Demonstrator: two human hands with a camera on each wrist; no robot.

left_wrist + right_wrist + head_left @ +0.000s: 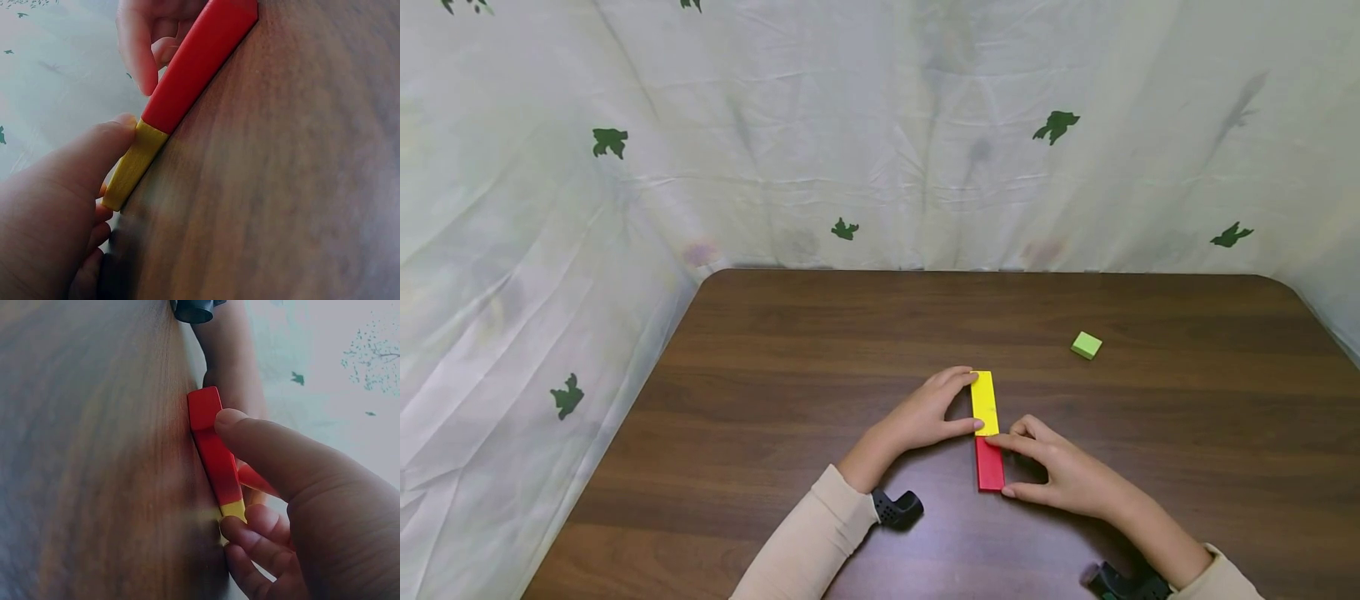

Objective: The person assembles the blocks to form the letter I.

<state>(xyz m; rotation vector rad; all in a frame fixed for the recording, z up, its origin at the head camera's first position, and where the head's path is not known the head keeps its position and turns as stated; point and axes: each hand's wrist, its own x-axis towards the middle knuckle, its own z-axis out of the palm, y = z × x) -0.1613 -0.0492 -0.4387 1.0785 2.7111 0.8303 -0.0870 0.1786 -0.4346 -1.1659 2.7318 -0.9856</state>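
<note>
In the head view a yellow block (pixel 984 402) and a red block (pixel 990 467) lie end to end on the table, touching, in a line running away from the person. The left hand (pixel 917 417) pinches the yellow block, thumb near its close end and fingers at its far end. At the red block, the right hand (pixel 1067 473) has its thumb by the near corner and its index finger on the end beside the yellow one. The left wrist view shows the joint between the yellow block (pixel 134 165) and the red block (pixel 194 69).
A small green block (pixel 1086 345) lies on the brown table (pixel 820 325) toward the back right. Behind and left of the table hangs a pale cloth (pixel 887 133) with green leaf shapes. Black cameras sit on both wrists.
</note>
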